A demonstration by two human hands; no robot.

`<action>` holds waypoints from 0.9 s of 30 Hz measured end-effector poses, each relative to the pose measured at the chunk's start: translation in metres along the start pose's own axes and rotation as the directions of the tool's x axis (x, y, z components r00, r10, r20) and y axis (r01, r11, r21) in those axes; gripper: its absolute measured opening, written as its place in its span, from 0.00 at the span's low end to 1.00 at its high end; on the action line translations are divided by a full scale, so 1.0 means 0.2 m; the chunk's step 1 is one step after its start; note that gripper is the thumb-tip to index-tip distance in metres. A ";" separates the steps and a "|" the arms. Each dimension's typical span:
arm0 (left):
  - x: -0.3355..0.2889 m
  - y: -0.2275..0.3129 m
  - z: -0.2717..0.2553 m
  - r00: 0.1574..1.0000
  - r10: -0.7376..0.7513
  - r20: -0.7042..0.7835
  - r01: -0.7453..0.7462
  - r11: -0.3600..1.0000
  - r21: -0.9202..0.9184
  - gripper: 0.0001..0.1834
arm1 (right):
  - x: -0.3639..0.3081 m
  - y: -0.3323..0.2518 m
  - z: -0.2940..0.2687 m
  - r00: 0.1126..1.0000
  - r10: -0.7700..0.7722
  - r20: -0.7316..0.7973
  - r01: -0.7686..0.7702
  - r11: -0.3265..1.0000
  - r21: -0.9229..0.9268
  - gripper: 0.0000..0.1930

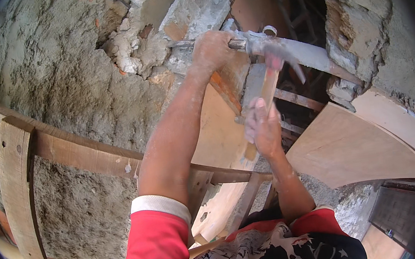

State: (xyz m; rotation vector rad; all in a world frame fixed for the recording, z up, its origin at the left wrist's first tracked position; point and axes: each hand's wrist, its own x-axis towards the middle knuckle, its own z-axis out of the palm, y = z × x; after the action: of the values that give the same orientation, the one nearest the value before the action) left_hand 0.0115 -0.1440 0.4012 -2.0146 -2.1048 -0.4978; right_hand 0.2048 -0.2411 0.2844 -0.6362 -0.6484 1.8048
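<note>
The chisel (237,44), a metal bar, lies nearly level across the left hand (212,51), passing right through the closed fist: a short butt shows at three o'clock, and the thinner shank runs out at nine o'clock toward the broken masonry (128,51). Whether the tip touches the masonry cannot be told. The left grip is clenched about the bar's middle. At about five o'clock from it, the right hand (265,130) is wrapped round the lower handle of the hammer (269,86), whose blurred head lies near the butt, between three and four o'clock; contact is unclear.

For good working, as judged here, the bar should be kept firm, its tip seated at a crack, and each blow brought square along its axis. The left fist sits close to the struck end; a grip farther toward nine o'clock would lessen the risk of a glancing blow to the knuckles.

Outward lie a pale beam (307,55) at three to four o'clock, a plywood sheet (355,150) between four and five, and a wooden rail (83,151) at eight.
</note>
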 end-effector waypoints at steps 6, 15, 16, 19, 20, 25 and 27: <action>-0.02 -0.05 0.04 0.999 -0.009 0.048 0.007 0.999 0.046 0.10 | 0.01 -0.40 -0.10 0.968 -0.241 -0.075 0.251 0.950 0.187 0.18; -0.01 -0.02 -0.01 0.999 -0.023 0.050 0.022 0.999 0.028 0.10 | -0.01 -0.21 -0.08 0.999 0.018 0.027 -0.016 0.998 -0.060 0.19; -0.01 -0.03 -0.01 0.999 -0.014 0.035 0.013 0.999 0.030 0.09 | 0.00 -0.30 -0.08 0.994 -0.087 -0.066 0.090 0.995 0.032 0.19; -0.03 -0.04 0.03 1.000 0.010 0.009 -0.010 1.000 0.030 0.07 | 0.07 -0.34 -0.07 0.903 -0.379 -0.201 0.427 0.837 0.342 0.17; -0.02 -0.05 0.04 1.000 0.009 0.009 -0.009 0.999 0.034 0.07 | 0.08 -0.32 -0.05 0.859 -0.449 -0.246 0.512 0.736 0.443 0.17; 0.03 -0.03 0.01 0.996 -0.054 0.074 0.048 0.995 0.082 0.10 | 0.00 -0.13 -0.04 0.986 0.109 0.126 -0.099 0.992 -0.079 0.16; -0.01 -0.04 0.01 0.997 -0.065 0.052 0.064 0.998 0.015 0.10 | 0.00 -0.30 -0.08 0.996 -0.087 0.032 0.088 0.996 -0.020 0.18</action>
State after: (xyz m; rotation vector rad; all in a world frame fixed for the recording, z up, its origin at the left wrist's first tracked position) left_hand 0.0042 -0.1458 0.3966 -1.9788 -2.2037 -0.4452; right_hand 0.2562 -0.2219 0.3143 -0.5868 -0.7069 1.7315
